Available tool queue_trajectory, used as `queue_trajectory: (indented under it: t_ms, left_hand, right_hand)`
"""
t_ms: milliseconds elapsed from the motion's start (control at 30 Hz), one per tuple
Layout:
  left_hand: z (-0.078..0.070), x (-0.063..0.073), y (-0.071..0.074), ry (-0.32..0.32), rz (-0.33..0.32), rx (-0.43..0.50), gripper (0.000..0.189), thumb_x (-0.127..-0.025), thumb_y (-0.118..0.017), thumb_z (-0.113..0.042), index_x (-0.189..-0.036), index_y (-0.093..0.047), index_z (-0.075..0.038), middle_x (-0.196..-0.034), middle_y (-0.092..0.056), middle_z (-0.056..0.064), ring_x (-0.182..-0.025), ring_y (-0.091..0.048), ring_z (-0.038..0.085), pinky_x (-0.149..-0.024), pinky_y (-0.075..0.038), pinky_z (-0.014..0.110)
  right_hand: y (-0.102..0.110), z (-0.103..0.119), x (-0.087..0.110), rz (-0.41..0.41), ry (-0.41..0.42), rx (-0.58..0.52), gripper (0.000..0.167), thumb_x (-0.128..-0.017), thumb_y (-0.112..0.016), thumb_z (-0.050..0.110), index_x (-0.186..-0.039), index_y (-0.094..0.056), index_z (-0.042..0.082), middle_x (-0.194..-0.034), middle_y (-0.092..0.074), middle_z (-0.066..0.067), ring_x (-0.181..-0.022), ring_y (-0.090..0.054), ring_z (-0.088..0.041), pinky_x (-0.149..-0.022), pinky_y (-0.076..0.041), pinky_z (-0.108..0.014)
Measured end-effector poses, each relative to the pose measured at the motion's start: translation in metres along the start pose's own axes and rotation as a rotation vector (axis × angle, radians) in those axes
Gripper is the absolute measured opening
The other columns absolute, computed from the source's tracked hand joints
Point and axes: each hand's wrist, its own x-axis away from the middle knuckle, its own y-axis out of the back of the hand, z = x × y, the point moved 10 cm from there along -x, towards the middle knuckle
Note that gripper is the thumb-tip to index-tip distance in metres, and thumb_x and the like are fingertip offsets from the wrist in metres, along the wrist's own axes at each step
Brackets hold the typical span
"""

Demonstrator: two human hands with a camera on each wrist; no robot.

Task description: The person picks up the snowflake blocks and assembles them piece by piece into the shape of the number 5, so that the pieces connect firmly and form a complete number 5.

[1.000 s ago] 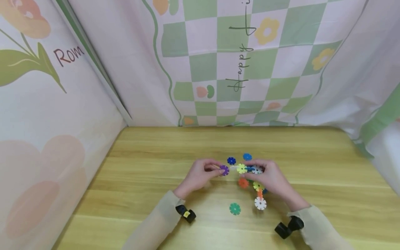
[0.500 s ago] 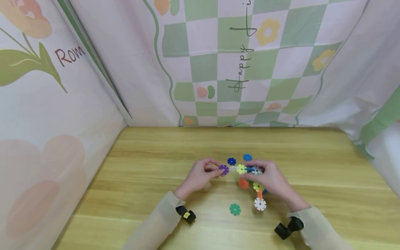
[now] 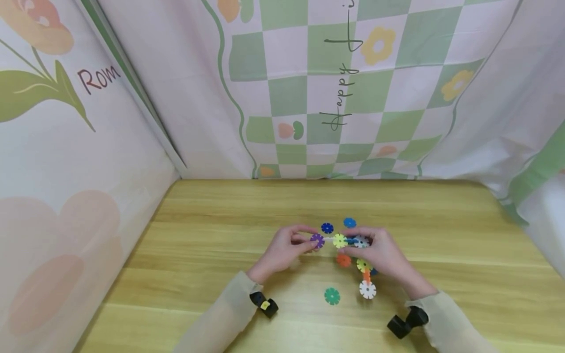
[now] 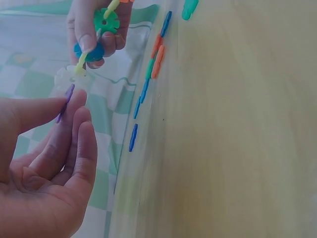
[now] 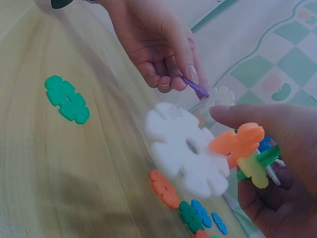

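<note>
Between thumb and fingertips, my left hand (image 3: 284,249) pinches a purple notched plastic disc (image 3: 317,240), a snowflake-shaped building piece. Its edge meets a whitish disc (image 4: 69,78) at the end of a chain; whether their slots interlock I cannot tell. My right hand (image 3: 380,249) grips this chain of joined discs. Along it I see a yellow disc (image 3: 340,240), a blue disc (image 4: 91,52) and a green disc (image 4: 106,21). An orange disc (image 5: 238,144) and a large-looking white disc (image 5: 185,148) form the end nearer the person. The right hand's fingers hide part of the chain.
Loose discs lie on the wooden table (image 3: 212,206): a green one (image 3: 332,296) in front, an orange one (image 3: 344,260) beneath the hands, a dark blue one (image 3: 327,228) and a lighter blue one (image 3: 349,222) behind. A printed curtain (image 3: 287,98) hangs along the back edge.
Both hands stay nearly in place. The chain's yellow disc has shifted slightly left and nearer the person, while the purple disc has moved a touch to the right.
</note>
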Motion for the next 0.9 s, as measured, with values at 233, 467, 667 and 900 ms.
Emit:
queue_trajectory:
  t_ms: [233,467,667,900]
  left_hand:
    - [-0.001,0.0,0.0,-0.004,-0.004,-0.016,0.022,-0.098,-0.068,-0.006,-0.12,-0.071,-0.005,-0.093,-0.076,0.004,-0.092,-0.072,0.034,-0.082,-0.059,0.045]
    - [-0.002,-0.002,0.002,-0.005,-0.029,-0.031,0.019,-0.097,-0.07,-0.006,-0.115,-0.072,-0.003,-0.088,-0.075,0.0,-0.087,-0.073,0.031,-0.078,-0.061,0.041]
    - [-0.001,-0.002,0.003,0.004,-0.058,-0.049,0.016,-0.094,-0.072,-0.003,-0.11,-0.073,-0.004,-0.087,-0.075,0.001,-0.085,-0.073,0.032,-0.076,-0.061,0.042]
    - [0.003,-0.001,0.001,0.021,-0.06,-0.012,0.014,-0.094,-0.071,0.0,-0.108,-0.073,-0.001,-0.088,-0.075,0.005,-0.086,-0.073,0.032,-0.077,-0.061,0.04]
  right_hand:
    - [-0.002,0.001,-0.001,0.01,0.018,-0.012,0.042,-0.081,-0.088,0.025,-0.119,-0.075,0.012,-0.107,-0.071,-0.007,-0.071,-0.061,-0.021,-0.057,-0.055,-0.029]
    - [-0.003,0.009,-0.003,0.008,0.075,0.032,0.038,-0.081,-0.089,0.023,-0.115,-0.077,0.012,-0.103,-0.073,-0.003,-0.07,-0.061,-0.02,-0.056,-0.054,-0.029]
    - [-0.005,0.013,-0.004,-0.003,0.129,0.07,0.037,-0.079,-0.089,0.018,-0.114,-0.077,0.011,-0.106,-0.074,-0.004,-0.071,-0.062,-0.017,-0.058,-0.055,-0.028]
    - [-0.006,0.014,-0.004,-0.01,0.164,0.088,0.037,-0.079,-0.09,0.017,-0.113,-0.077,0.01,-0.109,-0.074,-0.006,-0.07,-0.063,-0.014,-0.058,-0.056,-0.028]
